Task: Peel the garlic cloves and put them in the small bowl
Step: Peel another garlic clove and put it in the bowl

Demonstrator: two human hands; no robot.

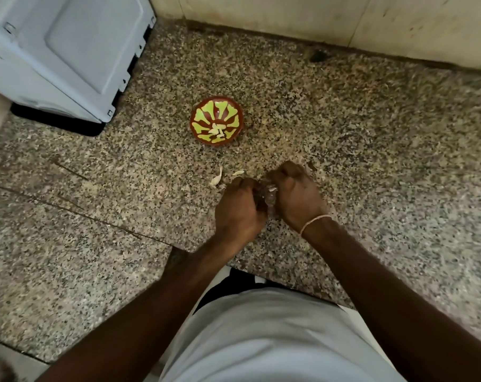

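Both hands meet over the speckled table (371,161), the left hand (238,213) and right hand (297,197) each with a curled grip pinching what looks like a garlic clove (272,188), blurred between them. Peeled cloves (216,131) lie in the small bowl (203,111), just beyond two skins (216,179).
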